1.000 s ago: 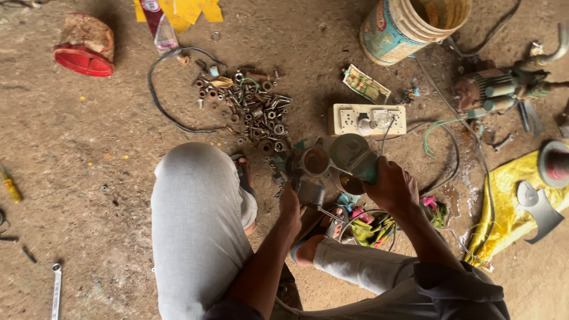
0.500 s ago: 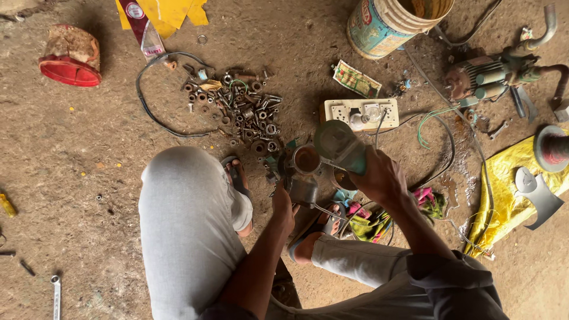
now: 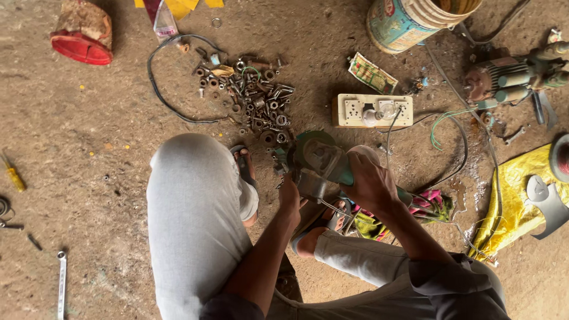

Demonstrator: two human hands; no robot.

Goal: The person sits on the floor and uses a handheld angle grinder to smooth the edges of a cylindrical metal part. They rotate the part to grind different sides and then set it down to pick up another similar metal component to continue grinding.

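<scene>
I squat on a dirt floor with a green angle grinder (image 3: 320, 157) held between my knees. My right hand (image 3: 370, 181) is wrapped around the grinder's body, near its round head. My left hand (image 3: 290, 198) reaches under the head and touches a grey metal part (image 3: 311, 186) there; its fingertips are hidden, so the grip is unclear. The grinder's cable runs up to a cream socket board (image 3: 373, 111) just beyond it. My sandalled feet (image 3: 243, 163) rest below the tool.
A heap of nuts, bolts and washers (image 3: 255, 98) with a black wire loop lies ahead on the left. A paint bucket (image 3: 409, 21), a motor (image 3: 510, 77), yellow sheet (image 3: 515, 195), red object (image 3: 83, 35), yellow screwdriver (image 3: 13, 176) and spanner (image 3: 61, 284) surround me.
The view has shifted up and left. The grinder has turned in my hands, with its round green head now facing up; my left hand has moved beneath it.
</scene>
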